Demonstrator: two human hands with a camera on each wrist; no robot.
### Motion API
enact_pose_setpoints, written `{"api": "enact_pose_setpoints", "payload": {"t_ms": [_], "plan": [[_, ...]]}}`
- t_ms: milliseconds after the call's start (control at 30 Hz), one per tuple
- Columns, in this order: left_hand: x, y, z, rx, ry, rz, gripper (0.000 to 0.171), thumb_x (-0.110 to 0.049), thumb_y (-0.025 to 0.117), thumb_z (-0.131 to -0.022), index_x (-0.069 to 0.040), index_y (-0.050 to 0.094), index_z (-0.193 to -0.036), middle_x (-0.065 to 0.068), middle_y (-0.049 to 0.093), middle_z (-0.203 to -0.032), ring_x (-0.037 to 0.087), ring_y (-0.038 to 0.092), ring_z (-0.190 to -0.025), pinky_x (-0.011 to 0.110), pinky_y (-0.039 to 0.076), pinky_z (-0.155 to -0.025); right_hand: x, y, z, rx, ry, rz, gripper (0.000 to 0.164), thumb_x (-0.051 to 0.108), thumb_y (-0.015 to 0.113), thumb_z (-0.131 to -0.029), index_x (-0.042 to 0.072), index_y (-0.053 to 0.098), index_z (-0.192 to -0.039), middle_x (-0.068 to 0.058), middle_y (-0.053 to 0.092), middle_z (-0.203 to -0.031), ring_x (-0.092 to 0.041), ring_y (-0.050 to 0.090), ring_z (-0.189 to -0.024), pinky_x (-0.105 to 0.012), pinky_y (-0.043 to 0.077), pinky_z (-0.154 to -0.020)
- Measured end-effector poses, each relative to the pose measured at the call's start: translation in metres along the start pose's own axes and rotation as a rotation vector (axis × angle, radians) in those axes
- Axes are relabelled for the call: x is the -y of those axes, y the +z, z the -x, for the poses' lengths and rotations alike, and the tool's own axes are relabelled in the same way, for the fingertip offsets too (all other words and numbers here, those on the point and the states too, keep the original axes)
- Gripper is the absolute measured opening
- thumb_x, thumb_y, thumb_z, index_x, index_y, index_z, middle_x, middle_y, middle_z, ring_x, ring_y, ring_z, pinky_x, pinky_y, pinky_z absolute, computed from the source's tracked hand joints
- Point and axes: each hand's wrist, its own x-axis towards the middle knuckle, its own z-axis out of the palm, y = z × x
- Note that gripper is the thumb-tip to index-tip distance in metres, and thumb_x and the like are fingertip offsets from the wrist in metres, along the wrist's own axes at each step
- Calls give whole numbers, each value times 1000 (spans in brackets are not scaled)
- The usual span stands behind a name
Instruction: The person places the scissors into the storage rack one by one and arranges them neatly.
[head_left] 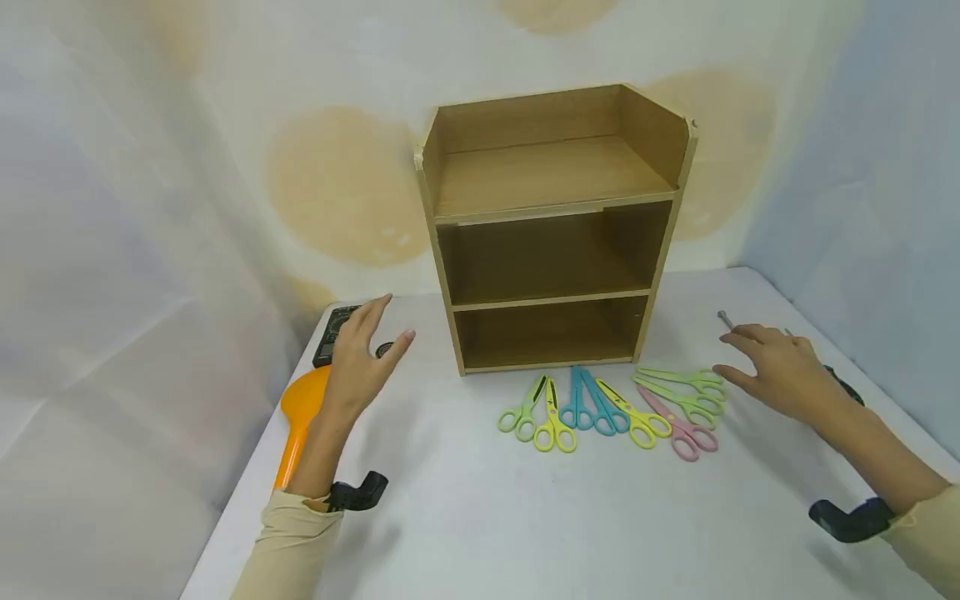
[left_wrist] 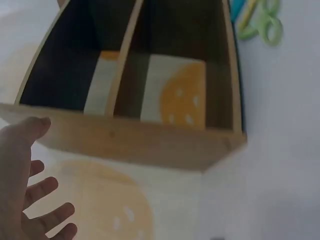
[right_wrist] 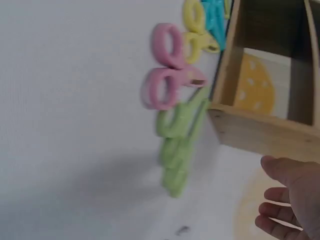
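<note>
My left hand (head_left: 356, 367) hovers over the left side of the table, fingers extended and thumb spread, holding nothing. Near it lie a black multimeter (head_left: 326, 340) and an orange spoon-shaped thing (head_left: 303, 400), partly hidden by the forearm. On the right, my right hand (head_left: 783, 371) is held above the table with loosely bent fingers and nothing in its grasp. Beside it are light green scissors (head_left: 693, 403) and pink scissors (head_left: 684, 433). A small metal rod (head_left: 723, 317) shows beyond its fingertips, partly covered. Between both hands stands a wooden shelf (head_left: 551, 301), touched by neither hand in the head view.
In front of the shelf, more scissors lie in a row: green (head_left: 525, 414), yellow (head_left: 553, 421), blue (head_left: 577, 404) and another yellow pair (head_left: 637, 417). A small dark round thing (head_left: 384, 349) sits by the left thumb. A dark item (head_left: 846, 387) lies behind the right wrist. Fabric walls enclose the table.
</note>
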Motion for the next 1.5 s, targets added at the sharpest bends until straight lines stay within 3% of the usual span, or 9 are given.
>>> {"api": "enact_pose_setpoints", "payload": {"t_ms": [300,500,800,1000,1233,1267,1300,1367,1500], "plan": [[-24,56,-43,-251,68,230,54,-27,71,-96,-14,54,-145,7,56,-139,30,58,-116,47,50,-94,-20,41,-24,97,12,-90,32,15,76,-89,-5,70,-113,-31,62,-112,-51,56,-105,-65,42,-81],[-30,77,-54,-294,129,198,52,-21,66,-99,-8,51,-147,11,56,-138,30,60,-113,40,53,-92,-30,55,-24,158,11,-73,20,9,77,-86,-2,75,-102,-24,66,-100,-48,59,-99,-60,43,-77],[-39,81,-52,-381,152,271,41,-17,62,-101,-4,58,-140,14,62,-125,27,64,-105,34,56,-82,-31,70,-12,185,-54,-64,13,6,81,-82,4,78,-95,-9,69,-88,-35,62,-88,-51,44,-72],[-44,84,-49,-388,149,302,43,-16,68,-96,-5,61,-137,11,62,-126,23,65,-104,38,59,-79,-37,66,-7,141,-198,-3,10,3,81,-80,5,78,-90,-3,68,-84,-28,62,-82,-45,44,-70],[-47,83,-51,-370,150,319,44,-19,70,-95,-6,62,-136,10,63,-124,21,66,-101,37,59,-77,-44,44,-3,-73,-491,69,22,3,89,-62,10,73,-75,4,59,-74,-19,56,-70,-35,40,-58],[-47,82,-52,-374,150,316,44,-19,70,-95,-6,62,-136,10,63,-124,21,67,-100,36,59,-77,-44,40,-3,-103,-530,67,22,3,89,-61,10,73,-74,3,59,-74,-19,56,-70,-35,40,-57],[-47,81,-52,-379,150,312,43,-18,70,-95,-6,62,-135,11,63,-123,21,67,-99,35,59,-76,-42,36,-4,-128,-552,65,14,12,87,-72,10,73,-74,3,59,-74,-19,54,-70,-35,40,-57],[-46,80,-51,-382,150,305,42,-18,70,-95,-5,62,-135,11,63,-122,21,67,-98,35,59,-76,-37,29,-3,-163,-557,50,29,34,74,-91,10,73,-73,5,58,-73,-16,52,-68,-34,41,-56],[-43,81,-49,-384,133,313,41,-18,70,-96,-6,63,-135,10,64,-121,20,68,-97,34,59,-75,-16,12,7,-84,-368,-16,32,41,69,-94,15,73,-75,12,55,-73,-10,49,-69,-34,45,-60]]}}
